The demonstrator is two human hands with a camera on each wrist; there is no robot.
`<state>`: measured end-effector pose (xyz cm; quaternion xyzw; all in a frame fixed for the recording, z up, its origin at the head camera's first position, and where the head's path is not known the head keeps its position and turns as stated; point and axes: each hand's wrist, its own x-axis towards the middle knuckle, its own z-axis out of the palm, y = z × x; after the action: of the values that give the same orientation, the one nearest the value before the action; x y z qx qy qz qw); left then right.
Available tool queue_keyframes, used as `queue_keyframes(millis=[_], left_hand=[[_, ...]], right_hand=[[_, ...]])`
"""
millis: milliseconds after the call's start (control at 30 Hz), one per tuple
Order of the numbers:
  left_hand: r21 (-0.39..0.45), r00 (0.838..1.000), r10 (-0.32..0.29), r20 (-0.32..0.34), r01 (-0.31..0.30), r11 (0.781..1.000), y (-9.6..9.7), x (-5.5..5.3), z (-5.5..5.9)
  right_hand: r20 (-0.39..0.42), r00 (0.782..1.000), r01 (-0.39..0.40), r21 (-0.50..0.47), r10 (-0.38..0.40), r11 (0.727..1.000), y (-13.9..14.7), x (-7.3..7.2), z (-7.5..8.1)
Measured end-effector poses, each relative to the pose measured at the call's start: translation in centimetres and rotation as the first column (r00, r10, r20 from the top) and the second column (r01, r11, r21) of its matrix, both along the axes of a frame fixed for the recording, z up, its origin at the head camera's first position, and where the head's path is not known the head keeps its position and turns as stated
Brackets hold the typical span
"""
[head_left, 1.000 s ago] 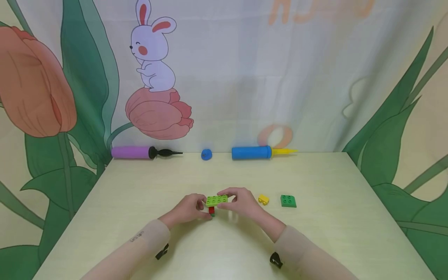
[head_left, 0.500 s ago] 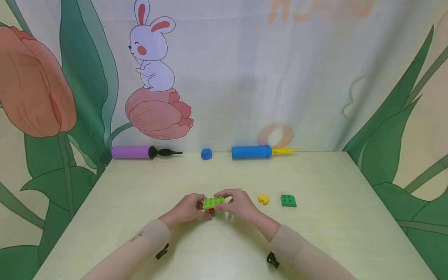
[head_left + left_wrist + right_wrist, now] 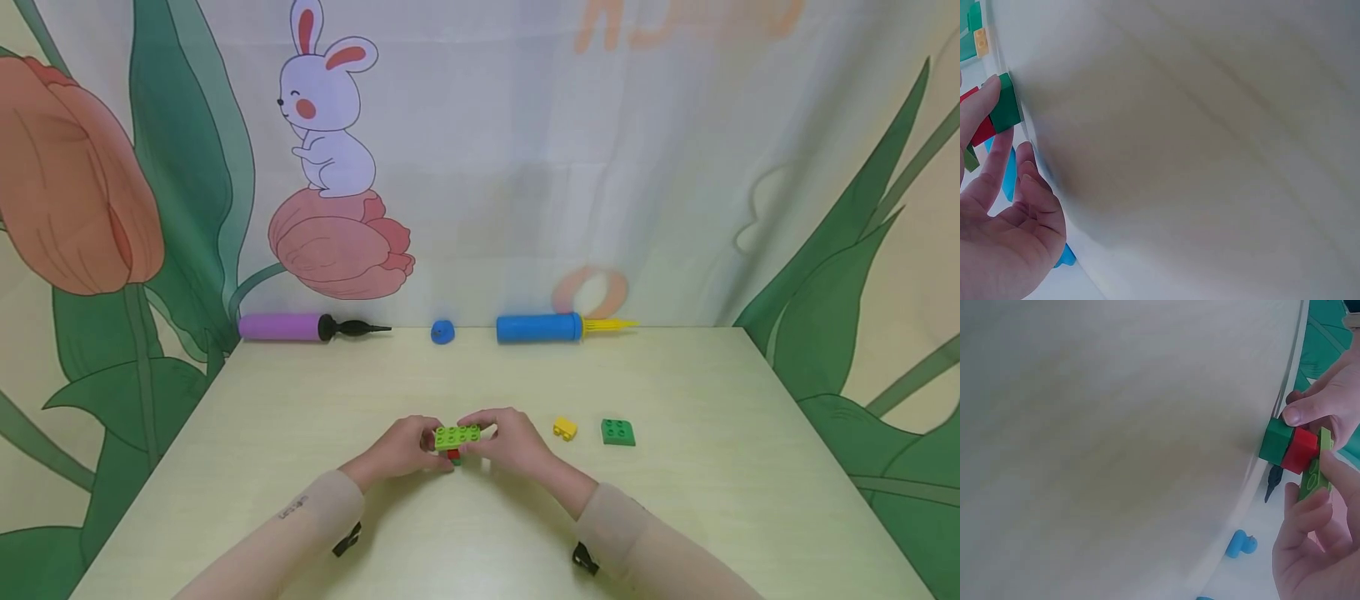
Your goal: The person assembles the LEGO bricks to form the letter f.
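Note:
My left hand (image 3: 405, 446) grips the dark green brick (image 3: 1006, 105) at the bottom of a small stack, thumb and finger on its sides. A red brick (image 3: 1300, 451) sits on that green one. On top, across the red brick, lies a flat lime-green building brick (image 3: 457, 437) with two rows of studs. My right hand (image 3: 513, 443) pinches it from the right between thumb and fingers. In the head view the lime brick covers most of the stack below. Whether it is pressed fully onto the red brick cannot be told.
A yellow brick (image 3: 565, 429) and a green brick (image 3: 618, 432) lie right of the hands. Along the table's back edge are a purple hand pump (image 3: 281, 327), a small blue object (image 3: 442, 332) and a blue pump (image 3: 538, 327) with a yellow nozzle. A printed curtain (image 3: 480, 167) hangs behind.
My right hand has moved a little left and down with the lime-green brick, bringing it over the red brick. The left hand stays in place with the stack.

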<state>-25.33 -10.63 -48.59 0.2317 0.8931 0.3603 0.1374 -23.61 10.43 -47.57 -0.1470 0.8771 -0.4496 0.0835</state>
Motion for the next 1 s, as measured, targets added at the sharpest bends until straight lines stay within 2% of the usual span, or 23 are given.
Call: queue_keyframes(millis=[200, 600, 867, 1000], left_hand=[[-0.013, 1.0, 0.004, 0.005, -0.004, 1.0, 0.0, -0.1, 0.1], [-0.016, 1.0, -0.006, -0.008, 0.006, 1.0, -0.1, -0.3, 0.0], [0.002, 1.0, -0.007, 0.0, 0.007, 1.0, -0.2, -0.4, -0.2], [0.014, 1.0, -0.014, 0.005, 0.014, 1.0, -0.2, -0.3, -0.3]], right_hand=[[-0.062, 0.998, -0.007, 0.105, 0.014, 0.994, -0.1, 0.0, 0.6], [-0.111, 0.994, 0.023, 0.27, 0.007, 0.962, -0.4, -0.1, 1.1], [-0.156, 0.987, 0.027, 0.33, 0.026, 0.944, -0.8, 0.1, 1.2], [-0.166, 0.986, 0.04, 0.328, 0.016, 0.944, -0.8, 0.2, 1.1]])
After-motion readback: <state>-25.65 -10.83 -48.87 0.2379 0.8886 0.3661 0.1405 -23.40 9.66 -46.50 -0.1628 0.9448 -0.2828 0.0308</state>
